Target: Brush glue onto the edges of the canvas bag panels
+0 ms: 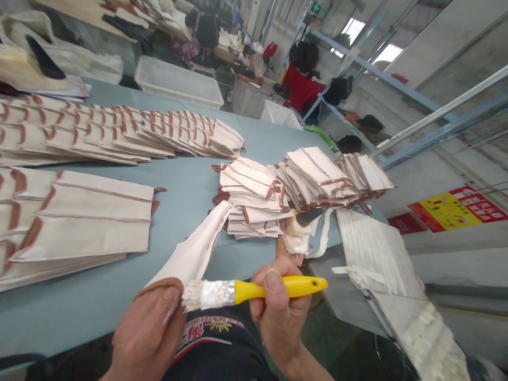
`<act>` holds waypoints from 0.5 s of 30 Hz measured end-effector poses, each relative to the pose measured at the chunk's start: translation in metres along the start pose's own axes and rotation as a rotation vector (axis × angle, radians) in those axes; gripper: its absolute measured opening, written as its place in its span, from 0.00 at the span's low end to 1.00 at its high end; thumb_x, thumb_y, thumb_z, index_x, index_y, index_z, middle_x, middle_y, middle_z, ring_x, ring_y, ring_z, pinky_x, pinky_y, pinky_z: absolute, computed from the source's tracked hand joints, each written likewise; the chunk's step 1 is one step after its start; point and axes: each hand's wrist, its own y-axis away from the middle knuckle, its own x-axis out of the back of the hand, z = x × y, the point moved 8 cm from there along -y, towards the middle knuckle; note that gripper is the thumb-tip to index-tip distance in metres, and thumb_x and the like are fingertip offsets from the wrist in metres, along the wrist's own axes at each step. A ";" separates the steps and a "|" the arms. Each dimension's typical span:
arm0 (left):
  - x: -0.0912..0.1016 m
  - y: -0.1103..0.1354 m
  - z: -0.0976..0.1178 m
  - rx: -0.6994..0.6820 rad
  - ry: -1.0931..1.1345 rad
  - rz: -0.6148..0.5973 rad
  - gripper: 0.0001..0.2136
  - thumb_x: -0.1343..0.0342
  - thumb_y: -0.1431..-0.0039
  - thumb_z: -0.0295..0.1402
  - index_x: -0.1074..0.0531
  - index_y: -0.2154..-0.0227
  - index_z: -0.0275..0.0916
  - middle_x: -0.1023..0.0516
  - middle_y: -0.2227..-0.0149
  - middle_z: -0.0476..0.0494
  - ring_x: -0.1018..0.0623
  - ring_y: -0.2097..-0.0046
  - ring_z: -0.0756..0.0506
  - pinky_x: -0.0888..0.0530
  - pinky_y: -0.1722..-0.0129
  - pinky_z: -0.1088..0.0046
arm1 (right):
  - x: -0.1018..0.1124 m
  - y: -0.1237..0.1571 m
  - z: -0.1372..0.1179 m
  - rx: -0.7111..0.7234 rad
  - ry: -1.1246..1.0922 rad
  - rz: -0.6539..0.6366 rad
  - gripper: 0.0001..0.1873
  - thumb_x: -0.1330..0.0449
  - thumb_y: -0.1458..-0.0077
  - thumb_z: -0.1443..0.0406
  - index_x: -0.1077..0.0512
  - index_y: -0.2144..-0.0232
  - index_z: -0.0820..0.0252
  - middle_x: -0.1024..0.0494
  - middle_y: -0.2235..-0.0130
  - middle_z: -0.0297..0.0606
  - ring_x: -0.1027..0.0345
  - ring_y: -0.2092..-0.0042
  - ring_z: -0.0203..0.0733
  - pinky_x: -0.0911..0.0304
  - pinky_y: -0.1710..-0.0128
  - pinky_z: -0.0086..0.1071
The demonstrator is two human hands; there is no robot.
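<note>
My right hand [280, 312] is closed around the yellow handle of a paintbrush [254, 291], held level and pointing left. White paste coats its bristles and metal band. In my left hand [148, 328] a cream fabric piece [190, 251] with brown edging is gripped, its narrow end sticking up and away. The bristle tips are at the brown edge beside my left fingers; whether they touch it I cannot tell. Beyond the hands lies a stack of similar cream pieces [254, 206]. A glue container [296, 235] with a dark object at its mouth stands right of this stack.
Overlapping rows of cream pieces [95, 217] cover the left of the blue-grey table [186, 185]. More stacks [317, 174] lie at the back right. A white-crusted board [381, 259] slopes off the right end. White bins [178, 82] stand beyond the table, and a person [204, 32] is farther back.
</note>
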 end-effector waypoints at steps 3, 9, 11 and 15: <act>-0.001 0.000 -0.002 -0.014 0.020 -0.017 0.09 0.46 0.27 0.20 0.27 0.56 0.42 0.15 0.70 0.47 0.11 0.68 0.44 0.14 0.59 0.72 | -0.001 0.001 0.003 -0.037 -0.002 -0.005 0.32 0.27 0.33 0.41 0.28 0.77 0.54 0.34 0.88 0.24 0.43 0.89 0.31 0.42 0.88 0.22; 0.000 0.005 -0.006 0.010 0.020 -0.020 0.10 0.46 0.26 0.20 0.28 0.57 0.43 0.16 0.70 0.47 0.12 0.68 0.44 0.15 0.60 0.72 | -0.005 -0.001 0.001 -0.041 0.042 -0.007 0.33 0.28 0.34 0.38 0.30 0.76 0.53 0.37 0.89 0.22 0.48 0.89 0.30 0.48 0.89 0.22; 0.000 0.006 -0.006 0.015 0.034 -0.030 0.10 0.46 0.27 0.19 0.27 0.57 0.43 0.15 0.69 0.47 0.12 0.68 0.44 0.15 0.60 0.71 | -0.008 0.001 0.003 -0.068 0.032 -0.056 0.33 0.29 0.33 0.39 0.32 0.77 0.52 0.37 0.89 0.21 0.48 0.89 0.30 0.46 0.88 0.23; 0.002 0.003 -0.002 0.032 0.070 -0.014 0.12 0.45 0.28 0.18 0.29 0.60 0.45 0.20 0.74 0.53 0.16 0.72 0.46 0.16 0.62 0.73 | 0.003 -0.006 0.012 -0.105 0.025 0.017 0.32 0.29 0.34 0.39 0.33 0.76 0.52 0.37 0.88 0.21 0.49 0.88 0.30 0.49 0.88 0.23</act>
